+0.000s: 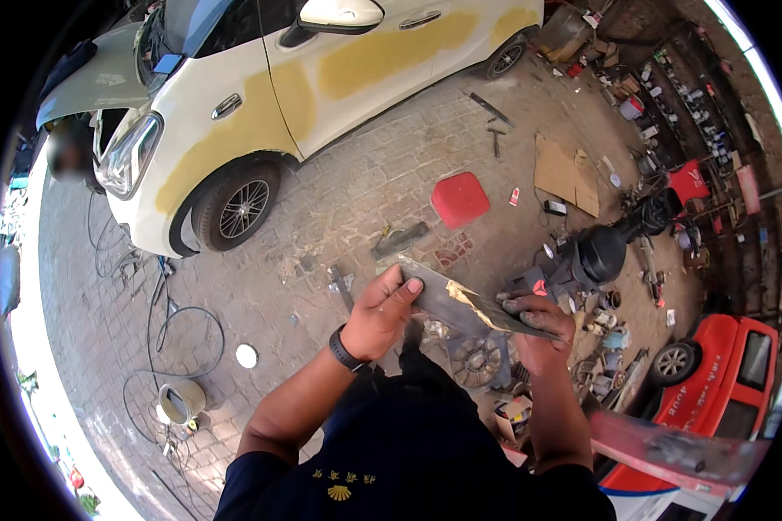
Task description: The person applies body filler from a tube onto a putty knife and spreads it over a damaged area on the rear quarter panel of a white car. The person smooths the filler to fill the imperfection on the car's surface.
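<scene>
in the head view, a flat dark grey plate (443, 307) is held in front of the dark shirt (408, 434), above the paved floor (269, 304). its left end is pinched between the thumb and fingers of the left hand (384, 311). a thin dark blade (509, 320) is gripped by the right hand (543, 323), its fingers laid across the top; whether blade and plate are joined cannot be told. yellowish paste (469, 302) is carried along the edge between the hands. beyond, a white car (321, 95) is seen with yellowish patches, and flattened cardboard (565, 178) is spread on the floor.
</scene>
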A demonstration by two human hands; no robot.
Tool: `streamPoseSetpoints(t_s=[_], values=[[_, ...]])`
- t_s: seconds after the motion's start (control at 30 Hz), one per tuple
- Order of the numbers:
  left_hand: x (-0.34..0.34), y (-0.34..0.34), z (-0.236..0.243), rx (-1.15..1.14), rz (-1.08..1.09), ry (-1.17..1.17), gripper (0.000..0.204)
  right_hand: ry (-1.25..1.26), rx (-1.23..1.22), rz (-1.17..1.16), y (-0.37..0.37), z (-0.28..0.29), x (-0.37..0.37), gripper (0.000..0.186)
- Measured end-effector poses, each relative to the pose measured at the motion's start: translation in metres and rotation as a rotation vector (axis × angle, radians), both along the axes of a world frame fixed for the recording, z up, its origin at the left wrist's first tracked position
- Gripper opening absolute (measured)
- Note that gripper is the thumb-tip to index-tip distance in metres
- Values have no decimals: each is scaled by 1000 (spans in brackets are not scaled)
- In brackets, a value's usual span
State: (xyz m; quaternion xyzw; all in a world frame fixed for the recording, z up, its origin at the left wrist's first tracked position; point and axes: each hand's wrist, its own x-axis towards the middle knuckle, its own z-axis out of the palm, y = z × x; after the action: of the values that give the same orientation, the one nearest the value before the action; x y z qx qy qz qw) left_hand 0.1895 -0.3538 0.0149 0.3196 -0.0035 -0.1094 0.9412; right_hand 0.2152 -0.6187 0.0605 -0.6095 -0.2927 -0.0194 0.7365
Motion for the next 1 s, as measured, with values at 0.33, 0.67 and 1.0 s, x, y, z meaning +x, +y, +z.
streamPoseSetpoints(t_s=[0.33,0.67,1.0], values=[[-26,27,44,385,143,-269,19,-411,-590,-91,-3,86,-12,25],[-45,20,37,192,451,-113,13,301,47,-509,9,14,-17,29],[-71,16,37,971,240,-174,26,613,91,-265,39,-10,-25,21]])
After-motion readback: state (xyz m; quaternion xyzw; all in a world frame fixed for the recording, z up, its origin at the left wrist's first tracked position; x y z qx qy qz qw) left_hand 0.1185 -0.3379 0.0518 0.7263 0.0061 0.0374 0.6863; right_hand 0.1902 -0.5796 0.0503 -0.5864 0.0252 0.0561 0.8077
